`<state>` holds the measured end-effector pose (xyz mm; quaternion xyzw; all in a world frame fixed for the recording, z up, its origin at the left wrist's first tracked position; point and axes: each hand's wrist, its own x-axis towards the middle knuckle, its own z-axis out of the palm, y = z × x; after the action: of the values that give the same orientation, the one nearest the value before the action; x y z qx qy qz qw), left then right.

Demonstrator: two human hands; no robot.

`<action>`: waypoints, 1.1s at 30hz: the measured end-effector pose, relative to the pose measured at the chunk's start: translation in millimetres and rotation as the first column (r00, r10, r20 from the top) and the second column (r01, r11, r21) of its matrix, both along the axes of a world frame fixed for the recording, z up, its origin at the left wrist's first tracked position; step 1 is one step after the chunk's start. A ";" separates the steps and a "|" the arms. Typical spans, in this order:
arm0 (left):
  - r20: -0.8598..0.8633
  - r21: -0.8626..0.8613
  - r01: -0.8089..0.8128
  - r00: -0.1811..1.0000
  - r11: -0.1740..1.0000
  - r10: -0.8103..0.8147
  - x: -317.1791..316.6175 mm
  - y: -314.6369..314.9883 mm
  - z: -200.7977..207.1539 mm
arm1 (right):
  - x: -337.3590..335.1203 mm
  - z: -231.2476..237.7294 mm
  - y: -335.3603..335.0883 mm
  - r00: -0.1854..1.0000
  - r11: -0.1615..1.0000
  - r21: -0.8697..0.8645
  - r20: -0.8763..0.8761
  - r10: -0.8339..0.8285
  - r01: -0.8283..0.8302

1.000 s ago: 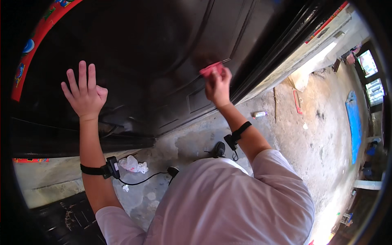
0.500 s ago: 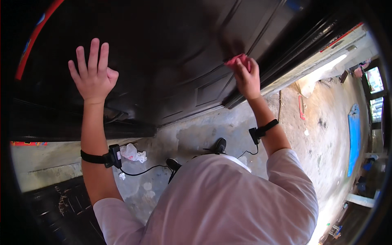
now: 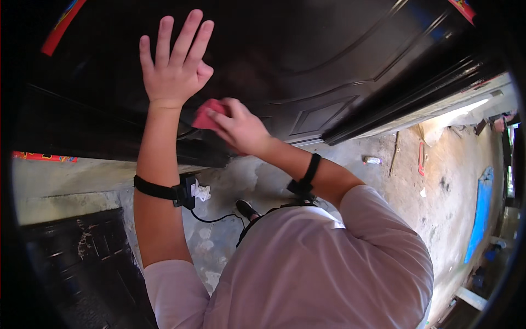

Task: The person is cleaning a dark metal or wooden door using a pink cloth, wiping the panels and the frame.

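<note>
A dark, glossy panelled door (image 3: 307,49) fills the upper part of the view. My left hand (image 3: 174,68) is spread against it, fingers apart and holding nothing. Lower and to the right, my right hand (image 3: 244,129) grips a red cloth (image 3: 207,114) near the door's surface, close to the dark handle (image 3: 189,133). The handle is partly hidden behind my left forearm and the cloth. Black straps with small boxes sit on both forearms.
Concrete floor (image 3: 334,172) stretches below and to the right, with a small bottle-like object (image 3: 372,160), a red-framed tool (image 3: 421,159) and a long blue sheet (image 3: 479,214). A crumpled white bag (image 3: 203,192) lies by my left forearm. Another dark panel (image 3: 82,268) is at lower left.
My right hand has swept left with the red cloth, from the door's right side to near the handle. My left hand appears higher and further right, still spread; the whole view has shifted.
</note>
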<state>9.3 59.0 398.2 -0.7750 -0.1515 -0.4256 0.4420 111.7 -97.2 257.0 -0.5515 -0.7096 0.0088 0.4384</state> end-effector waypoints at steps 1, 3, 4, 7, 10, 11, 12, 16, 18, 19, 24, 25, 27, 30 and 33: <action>0.002 0.013 -0.012 1.000 1.000 0.012 1.1 -0.2 -0.5 | -15.9 12.6 8.4 1.000 0.997 0.071 0.020 -0.004 0.002; 0.001 0.021 -0.011 1.000 1.000 0.011 3.2 -0.5 0.1 | -33.0 18.3 20.3 0.993 0.997 0.059 0.098 -0.063 0.057; -0.003 0.020 -0.006 1.000 1.000 0.006 4.1 0.5 -1.4 | -29.9 14.8 21.7 0.993 0.996 0.058 0.094 -0.068 0.063; -0.012 0.001 -0.030 0.999 1.000 0.030 -3.8 -0.6 0.2 | -7.4 2.2 6.7 0.966 0.994 0.055 0.237 -0.107 0.096; -0.012 -0.020 -0.028 1.000 0.999 0.028 1.6 -0.9 -1.9 | 49.1 -23.0 -27.1 0.967 0.986 0.075 0.196 -0.162 0.150; -0.015 -0.027 -0.039 0.999 0.999 0.038 0.7 -1.6 -0.8 | 69.8 -34.9 -38.6 0.961 0.981 0.079 0.202 -0.187 0.175; -0.015 -0.027 -0.035 0.999 0.999 0.034 -0.7 -1.5 -0.2 | 89.6 -45.7 -51.8 0.949 0.976 0.056 0.227 -0.220 0.212; 0.000 -0.007 -0.009 1.000 1.000 0.009 -5.0 4.2 -0.4 | 175.9 -69.3 -111.0 0.873 0.899 -0.020 0.248 -0.419 0.438; 0.010 -0.003 0.011 1.000 1.000 -0.011 -1.9 7.2 -1.1 | 228.8 -70.9 -138.0 0.760 0.789 0.043 0.243 -0.603 0.612; 0.008 -0.015 0.004 1.000 1.000 -0.004 -1.8 6.7 -1.7 | 255.9 -65.1 -151.0 0.691 0.715 0.052 0.217 -0.689 0.697; 0.039 -0.042 0.011 0.999 0.999 -0.009 -5.2 8.1 -4.7 | 341.2 -30.5 -181.6 0.416 0.417 0.003 -0.056 -0.908 0.909; 0.045 -0.037 0.012 0.999 0.999 -0.010 -4.1 7.6 -4.8 | 342.7 -33.9 -178.8 0.416 0.416 0.009 -0.058 -0.908 0.909; 0.036 -0.047 0.003 0.999 0.999 -0.001 -2.1 3.8 -2.8 | 341.3 -54.2 -172.4 0.458 0.463 -0.041 -0.086 -0.885 0.885; 0.041 -0.037 0.006 0.999 0.999 -0.005 1.3 1.2 -0.7 | 284.5 -101.9 -132.1 0.457 0.483 -0.079 -0.225 -0.861 0.872; 0.043 -0.049 0.026 0.999 0.998 -0.024 9.2 -2.0 2.9 | 192.2 -139.2 -88.5 0.595 0.644 -0.180 -0.261 -0.760 0.744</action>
<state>18.5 57.0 401.0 -0.7782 -0.1615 -0.4438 0.4139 303.9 -185.7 117.8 -0.8012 -0.3313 -0.0708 0.4932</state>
